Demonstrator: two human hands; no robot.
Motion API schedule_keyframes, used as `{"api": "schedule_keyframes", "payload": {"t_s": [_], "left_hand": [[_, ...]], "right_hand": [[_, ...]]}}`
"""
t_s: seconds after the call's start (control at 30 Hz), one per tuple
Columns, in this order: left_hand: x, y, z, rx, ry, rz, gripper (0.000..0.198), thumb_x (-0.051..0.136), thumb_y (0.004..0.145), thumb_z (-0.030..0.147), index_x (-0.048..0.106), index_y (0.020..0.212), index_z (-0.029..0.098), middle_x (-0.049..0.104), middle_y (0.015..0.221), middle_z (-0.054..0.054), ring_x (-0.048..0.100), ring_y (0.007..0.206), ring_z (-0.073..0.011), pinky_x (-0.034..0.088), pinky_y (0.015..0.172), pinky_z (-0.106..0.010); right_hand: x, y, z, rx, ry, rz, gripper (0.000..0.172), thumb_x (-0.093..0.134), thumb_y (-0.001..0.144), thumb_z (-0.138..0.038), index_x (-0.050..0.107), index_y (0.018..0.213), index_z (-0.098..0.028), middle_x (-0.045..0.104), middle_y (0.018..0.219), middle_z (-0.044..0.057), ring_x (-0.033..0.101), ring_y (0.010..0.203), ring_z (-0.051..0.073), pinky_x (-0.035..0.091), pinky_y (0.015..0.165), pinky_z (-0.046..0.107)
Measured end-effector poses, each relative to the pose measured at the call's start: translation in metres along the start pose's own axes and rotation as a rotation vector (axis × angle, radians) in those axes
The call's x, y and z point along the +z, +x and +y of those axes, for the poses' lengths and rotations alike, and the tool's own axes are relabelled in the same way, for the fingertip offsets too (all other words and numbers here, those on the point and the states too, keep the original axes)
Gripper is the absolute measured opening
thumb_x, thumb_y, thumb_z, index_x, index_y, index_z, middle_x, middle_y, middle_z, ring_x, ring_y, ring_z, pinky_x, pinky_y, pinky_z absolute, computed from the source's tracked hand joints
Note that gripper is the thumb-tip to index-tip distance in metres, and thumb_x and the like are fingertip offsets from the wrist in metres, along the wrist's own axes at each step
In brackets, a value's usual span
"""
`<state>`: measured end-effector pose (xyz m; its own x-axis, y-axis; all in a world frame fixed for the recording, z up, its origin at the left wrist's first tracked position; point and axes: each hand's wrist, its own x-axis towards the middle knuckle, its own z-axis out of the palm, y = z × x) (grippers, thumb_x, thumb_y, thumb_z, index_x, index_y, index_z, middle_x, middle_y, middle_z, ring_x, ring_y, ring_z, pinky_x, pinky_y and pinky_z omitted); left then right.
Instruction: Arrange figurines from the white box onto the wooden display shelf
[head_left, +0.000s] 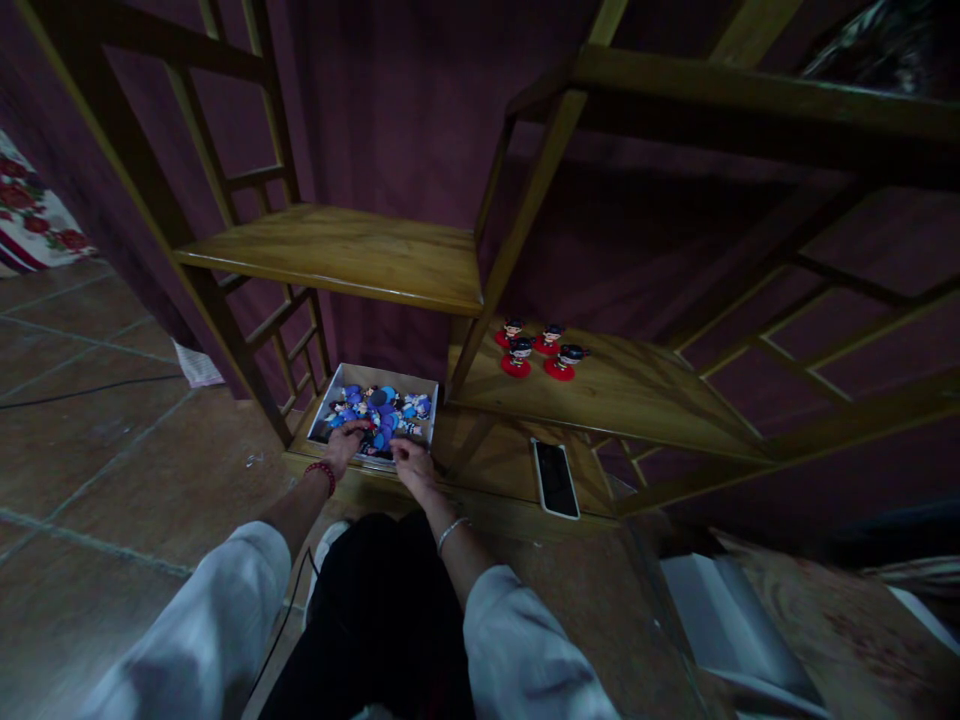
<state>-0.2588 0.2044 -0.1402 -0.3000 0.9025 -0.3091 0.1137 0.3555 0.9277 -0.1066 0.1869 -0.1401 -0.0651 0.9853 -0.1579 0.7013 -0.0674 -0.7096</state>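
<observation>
A shallow white cardboard box (pixel 323 420) sits on the lowest shelf at the left, filled with a jumble of small blue and purple figurines (pixel 379 405). My left hand (pixel 345 445), with a red bead bracelet on the wrist, reaches over the box's near left side. Its fingers are closed around a small figurine with a bit of red showing at the fingertips. At the near right edge of the box is my right hand (pixel 412 465), a silver bracelet on its wrist. Its fingers are curled together, and whatever they hold is too small to make out.
Several red-based figurines with black hair (pixel 517 357) stand on the raised shelf (pixel 637 395) to the right. A phone (pixel 556 480) lies on the low shelf. Above the box juts a wooden shelf board (pixel 337 250). An open white box (pixel 731 620) stands at lower right.
</observation>
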Motion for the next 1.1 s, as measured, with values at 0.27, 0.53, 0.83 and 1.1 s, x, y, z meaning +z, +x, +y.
{"api": "schedule_keyframes", "payload": {"t_s": [0.27,0.53,0.83,1.1], "left_hand": [[0.005,0.012,-0.015,0.095,0.110,-0.041,0.028,0.050,0.069,0.011,0.065,0.092,0.015,0.067,0.091,-0.002,0.060,0.084,-0.0129,0.047,0.075,-0.022],[0.004,0.010,-0.015,0.124,0.367,0.003,0.024,0.058,0.069,0.022,0.066,0.091,0.018,0.067,0.092,-0.003,0.061,0.087,-0.0176,0.046,0.078,-0.026],[0.002,0.002,-0.007,0.111,0.528,-0.034,0.029,0.057,0.071,0.022,0.063,0.099,0.017,0.066,0.098,-0.006,0.059,0.092,-0.0210,0.044,0.081,-0.030],[0.004,0.002,-0.009,0.132,0.372,-0.067,0.027,0.059,0.069,0.026,0.065,0.094,0.018,0.067,0.093,-0.003,0.060,0.090,-0.0183,0.045,0.081,-0.027]], "right_hand": [[0.001,0.000,0.000,0.033,-0.030,0.001,0.026,0.047,0.079,-0.029,0.064,0.097,-0.028,0.068,0.091,-0.002,0.062,0.082,0.013,0.044,0.073,0.020],[0.002,0.000,0.003,0.030,-0.039,0.006,0.026,0.047,0.079,-0.029,0.064,0.097,-0.029,0.068,0.092,-0.002,0.062,0.082,0.012,0.044,0.075,0.019],[-0.003,0.000,0.004,0.056,-0.019,-0.005,0.024,0.047,0.078,-0.030,0.065,0.095,-0.029,0.068,0.090,-0.003,0.062,0.081,0.012,0.044,0.073,0.019],[-0.001,0.003,0.006,0.058,0.009,-0.003,0.022,0.050,0.076,-0.028,0.065,0.093,-0.030,0.068,0.092,-0.005,0.062,0.082,0.011,0.045,0.075,0.019]]}}
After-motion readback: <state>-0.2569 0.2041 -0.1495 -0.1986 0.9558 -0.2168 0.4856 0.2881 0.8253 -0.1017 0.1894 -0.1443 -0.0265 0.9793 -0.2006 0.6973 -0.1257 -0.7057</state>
